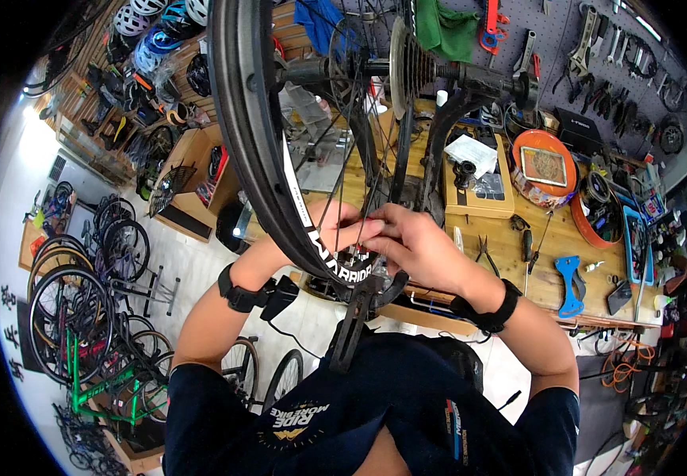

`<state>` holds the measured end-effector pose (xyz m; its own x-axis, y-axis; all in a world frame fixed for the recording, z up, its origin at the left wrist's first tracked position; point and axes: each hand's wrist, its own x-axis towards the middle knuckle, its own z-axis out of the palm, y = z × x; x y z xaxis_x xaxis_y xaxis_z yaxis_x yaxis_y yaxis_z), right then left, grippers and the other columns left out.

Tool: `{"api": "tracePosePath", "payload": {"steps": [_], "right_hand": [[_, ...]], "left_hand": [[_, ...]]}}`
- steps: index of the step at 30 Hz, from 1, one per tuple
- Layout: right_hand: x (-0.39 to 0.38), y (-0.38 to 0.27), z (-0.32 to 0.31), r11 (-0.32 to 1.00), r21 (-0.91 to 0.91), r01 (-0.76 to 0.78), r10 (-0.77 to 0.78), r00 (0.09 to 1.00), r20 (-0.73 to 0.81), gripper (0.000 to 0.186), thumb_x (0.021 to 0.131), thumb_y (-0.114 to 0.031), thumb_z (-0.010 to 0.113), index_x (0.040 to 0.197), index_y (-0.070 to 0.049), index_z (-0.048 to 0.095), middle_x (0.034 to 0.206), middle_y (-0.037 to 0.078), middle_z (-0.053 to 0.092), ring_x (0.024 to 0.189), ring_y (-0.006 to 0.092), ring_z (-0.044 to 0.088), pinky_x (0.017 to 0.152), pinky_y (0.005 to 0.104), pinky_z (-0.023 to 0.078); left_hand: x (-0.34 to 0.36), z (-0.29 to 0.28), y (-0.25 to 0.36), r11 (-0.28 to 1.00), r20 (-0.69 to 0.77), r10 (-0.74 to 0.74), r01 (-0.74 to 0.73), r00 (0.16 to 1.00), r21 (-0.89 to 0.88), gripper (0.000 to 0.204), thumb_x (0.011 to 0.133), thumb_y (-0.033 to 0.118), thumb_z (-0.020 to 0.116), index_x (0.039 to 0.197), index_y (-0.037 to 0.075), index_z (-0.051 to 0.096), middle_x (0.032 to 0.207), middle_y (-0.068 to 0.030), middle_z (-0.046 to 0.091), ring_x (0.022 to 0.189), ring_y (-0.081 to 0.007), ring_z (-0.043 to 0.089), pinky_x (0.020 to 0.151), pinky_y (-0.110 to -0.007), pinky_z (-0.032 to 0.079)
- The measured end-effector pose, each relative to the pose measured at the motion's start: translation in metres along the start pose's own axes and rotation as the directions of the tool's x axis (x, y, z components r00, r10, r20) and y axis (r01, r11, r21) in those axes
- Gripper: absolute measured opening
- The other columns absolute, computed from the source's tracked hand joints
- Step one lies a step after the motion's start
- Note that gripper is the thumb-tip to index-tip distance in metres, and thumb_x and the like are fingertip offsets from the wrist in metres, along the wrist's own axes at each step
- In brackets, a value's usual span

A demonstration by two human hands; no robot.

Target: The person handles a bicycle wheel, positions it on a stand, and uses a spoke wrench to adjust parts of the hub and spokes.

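Observation:
A black bicycle wheel rim (250,119) with white lettering stands upright in front of me, its hub and cassette (419,59) held between the arms of a black wheel stand (448,131). Thin dark spokes (339,151) run down to the rim's lower part. My left hand (342,225) reaches past the rim to the spokes, fingers closed and partly behind the rim. Against its fingertips, my right hand (421,242) is pinched closed just above the rim's lower edge. Whatever lies between the fingers is hidden. Black straps with small devices circle both wrists.
A wooden workbench (510,230) carries pliers (486,252), a screwdriver (527,246), a blue tool (571,285), a cardboard tray (482,205) and round orange containers (545,151). Tools hang on a pegboard (553,47) behind. Bicycles (82,333) and an open cardboard box (185,214) stand at left.

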<state>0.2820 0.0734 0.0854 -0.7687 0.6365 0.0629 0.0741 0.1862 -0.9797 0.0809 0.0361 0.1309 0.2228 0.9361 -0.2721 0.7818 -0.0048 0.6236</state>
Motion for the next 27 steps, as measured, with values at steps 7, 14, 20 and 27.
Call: {"api": "tracePosePath", "payload": {"steps": [7,14,20,27], "right_hand": [[0.013,0.01,-0.036,0.921,-0.343,0.186,-0.201,0.98,-0.008,0.038,0.08,-0.019,0.078,0.104,0.006,0.063,0.087,0.021,0.07,0.084,0.0317,0.071,0.071,0.0371,0.054],[0.037,0.027,-0.041,0.986,0.136,0.096,-0.108,0.99,0.088,0.055,0.09,-0.018,0.072,0.133,0.005,0.047,0.103,0.011,0.061,0.079,0.0121,0.059,0.069,0.0265,0.051],[0.036,0.026,-0.038,0.988,0.151,-0.006,0.003,1.0,0.025,0.042,0.094,-0.016,0.066,0.125,0.008,0.051,0.096,0.009,0.063,0.078,0.0115,0.06,0.066,0.0264,0.052],[0.051,0.036,-0.021,0.985,-0.039,0.168,-0.167,0.985,0.039,0.038,0.092,-0.016,0.068,0.119,0.007,0.055,0.089,0.011,0.065,0.073,0.0137,0.06,0.065,0.0287,0.051]], "left_hand": [[0.005,0.011,0.004,0.991,-0.1,-0.048,0.059,0.994,0.117,0.035,0.093,0.033,0.065,0.078,0.001,0.071,0.058,-0.0083,0.06,0.054,-0.0108,0.056,0.053,-0.031,0.044],[-0.006,0.016,-0.017,0.989,0.003,-0.055,0.055,0.998,-0.135,0.02,0.096,0.021,0.06,0.102,0.003,0.067,0.08,-0.0034,0.069,0.058,-0.0088,0.057,0.056,-0.025,0.047],[-0.02,-0.001,-0.025,0.584,0.18,0.208,0.025,0.962,-0.811,0.053,0.094,0.025,0.065,0.137,-0.001,0.049,0.124,-0.0136,0.062,0.074,-0.0064,0.056,0.068,-0.019,0.047],[-0.01,0.007,-0.033,0.3,0.057,0.411,-0.075,0.91,-0.951,0.039,0.087,0.031,0.073,0.109,0.002,0.058,0.104,-0.0136,0.065,0.085,-0.0122,0.061,0.076,-0.022,0.048]]}}
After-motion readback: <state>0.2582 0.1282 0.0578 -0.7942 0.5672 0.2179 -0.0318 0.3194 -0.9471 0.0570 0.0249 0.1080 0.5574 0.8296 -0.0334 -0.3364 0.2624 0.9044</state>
